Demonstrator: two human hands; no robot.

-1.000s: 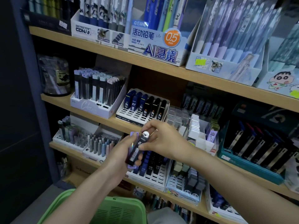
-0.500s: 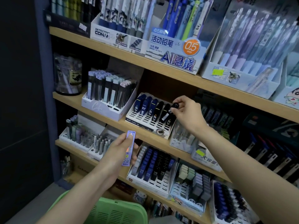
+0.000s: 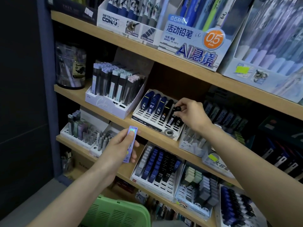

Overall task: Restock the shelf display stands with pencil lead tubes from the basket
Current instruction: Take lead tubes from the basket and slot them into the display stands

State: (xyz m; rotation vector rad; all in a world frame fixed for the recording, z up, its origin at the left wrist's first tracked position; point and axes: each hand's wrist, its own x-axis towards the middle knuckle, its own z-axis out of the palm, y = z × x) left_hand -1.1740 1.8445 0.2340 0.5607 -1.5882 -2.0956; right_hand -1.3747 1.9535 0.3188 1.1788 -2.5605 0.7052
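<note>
My right hand [image 3: 191, 112] pinches the top of a black lead tube [image 3: 174, 115] that stands in a slot at the right end of a white slotted display stand [image 3: 148, 122] on the middle shelf. Blue and black tubes fill the back of that stand. My left hand [image 3: 118, 149] grips a flat purple lead case [image 3: 131, 143] upright, lower and to the left, in front of the shelf edge. A green basket [image 3: 114, 213] sits at the bottom of the view, its inside hidden.
A white stand of tall grey cases [image 3: 113, 89] stands left of the slotted stand. Below is another slotted stand with HB tubes [image 3: 157, 166]. Pen boxes [image 3: 191, 33] line the top shelf. A dark upright panel [image 3: 44, 79] bounds the shelves on the left.
My right hand carried the black tube from my left hand up to the middle-shelf stand and now holds it standing in a slot. My left hand keeps the purple case.
</note>
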